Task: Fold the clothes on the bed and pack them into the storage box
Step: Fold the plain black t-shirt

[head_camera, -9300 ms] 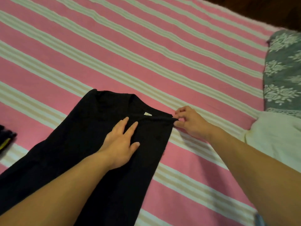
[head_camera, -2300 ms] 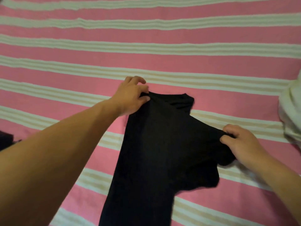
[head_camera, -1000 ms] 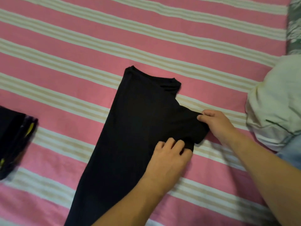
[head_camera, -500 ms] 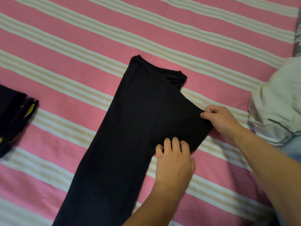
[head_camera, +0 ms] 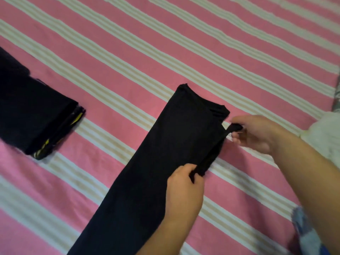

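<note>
A black shirt is being folded into a long strip at the centre of a pink-and-cream striped bed sheet

The sleeve edge, right of centre, is pinched by the right hand at its upper end and by the left hand lower down, the hands being held apart. The soft, matte, limp cloth could likely slip or bunch if tension is lost, spoiling the straight edge. A neat folded stack of dark clothes is seen at left, pale crumpled fabric at the right edge. No storage box is shown
</note>
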A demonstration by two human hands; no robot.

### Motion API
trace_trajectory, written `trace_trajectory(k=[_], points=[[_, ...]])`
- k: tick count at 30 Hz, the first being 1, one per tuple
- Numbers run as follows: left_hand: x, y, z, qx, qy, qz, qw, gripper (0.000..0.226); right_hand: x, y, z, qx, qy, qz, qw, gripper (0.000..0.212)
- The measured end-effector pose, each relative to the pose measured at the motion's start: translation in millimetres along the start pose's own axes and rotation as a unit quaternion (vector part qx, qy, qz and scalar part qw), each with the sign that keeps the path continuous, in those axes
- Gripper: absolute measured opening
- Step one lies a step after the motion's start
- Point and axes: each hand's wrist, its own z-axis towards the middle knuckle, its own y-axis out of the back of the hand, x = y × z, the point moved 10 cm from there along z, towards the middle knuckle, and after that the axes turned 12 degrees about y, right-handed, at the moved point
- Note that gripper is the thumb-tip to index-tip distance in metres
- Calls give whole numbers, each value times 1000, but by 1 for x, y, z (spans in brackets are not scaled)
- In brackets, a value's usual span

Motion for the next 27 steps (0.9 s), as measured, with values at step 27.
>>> trace_trajectory(k=[27], points=[[-40,2,98,-26,-368,540,756,66,-2,24,74,-263,130,-231,928,67]])
